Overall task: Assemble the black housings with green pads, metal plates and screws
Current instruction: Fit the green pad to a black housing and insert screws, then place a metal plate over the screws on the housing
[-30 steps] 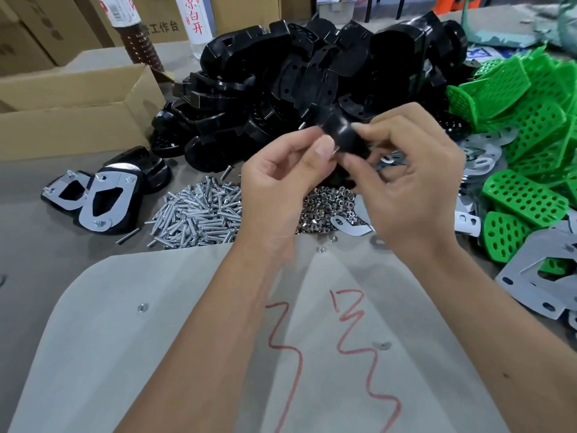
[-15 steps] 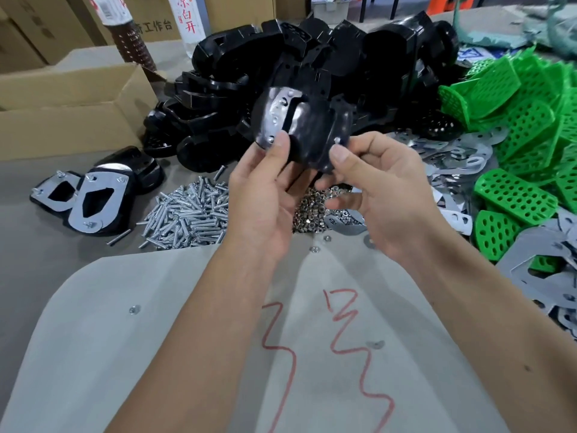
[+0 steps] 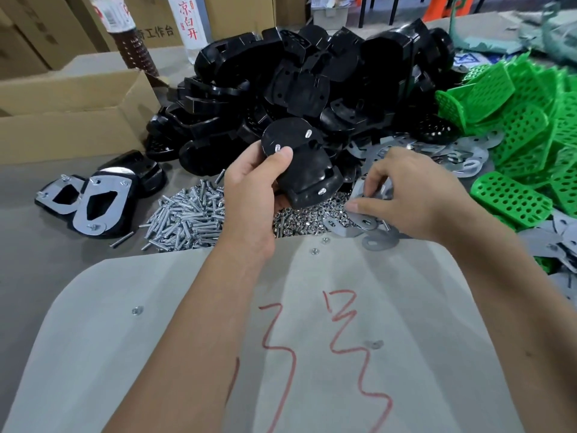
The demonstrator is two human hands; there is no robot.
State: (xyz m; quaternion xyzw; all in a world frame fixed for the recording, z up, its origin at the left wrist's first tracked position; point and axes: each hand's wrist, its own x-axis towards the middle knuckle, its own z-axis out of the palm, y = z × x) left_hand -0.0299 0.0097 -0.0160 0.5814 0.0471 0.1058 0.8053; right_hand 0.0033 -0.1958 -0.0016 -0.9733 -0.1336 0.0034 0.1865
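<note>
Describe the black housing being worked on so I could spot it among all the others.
Find the big heap of black housings at the table's back. Just in front, the left hand grips one housing raised off the table, the only one showing three silver screw tips.

On the counter (image 3: pixel 37 276), the screws (image 3: pixel 187 217) are flanked by finished housings (image 3: pixel 100 201) leftward and plates (image 3: pixel 437 151) rightward, with loose housings (image 3: pixel 312 82) heaped behind.

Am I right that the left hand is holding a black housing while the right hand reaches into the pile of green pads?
Not quite. The left hand does hold a black housing, but in the head view the right hand is picking at the grey metal plates beside the nuts. The green pads lie further right, untouched.
</note>
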